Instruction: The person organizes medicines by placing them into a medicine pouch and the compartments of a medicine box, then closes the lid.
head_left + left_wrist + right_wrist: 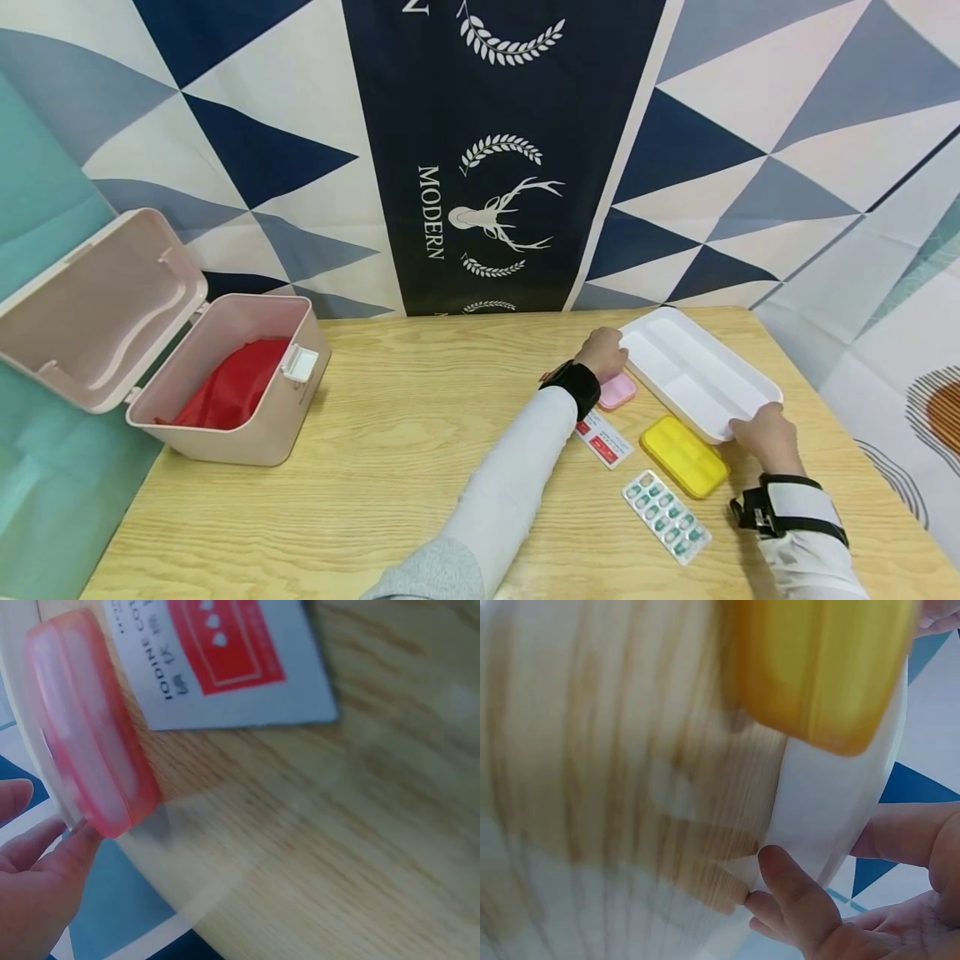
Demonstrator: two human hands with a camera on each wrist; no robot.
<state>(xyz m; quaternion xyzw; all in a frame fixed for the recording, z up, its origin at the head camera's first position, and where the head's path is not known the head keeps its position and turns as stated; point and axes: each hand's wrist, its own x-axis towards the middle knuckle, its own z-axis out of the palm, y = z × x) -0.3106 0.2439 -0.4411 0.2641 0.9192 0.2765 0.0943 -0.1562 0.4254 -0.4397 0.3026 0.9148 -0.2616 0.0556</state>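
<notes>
A white divided tray point(690, 392) lies at the right of the table, between both hands. My left hand point(602, 354) holds its far left corner, the fingers at the rim beside a small pink case point(90, 727). At the near right corner my right hand point(771, 437) grips the tray, thumb and fingers on either side of the wall point(817, 802) in the right wrist view. A yellow case point(684, 457) sits right against the tray's near side. Close to the left wrist lies a white and red iodine packet point(603, 439), partly hidden by the arm in the head view.
A blister pack of green and white capsules point(666, 517) lies in front of the yellow case. At the far left stands a pale pink box point(288, 417) with its lid point(112, 300) raised and red cloth point(236, 383) inside. Patterned fabric hangs behind the table.
</notes>
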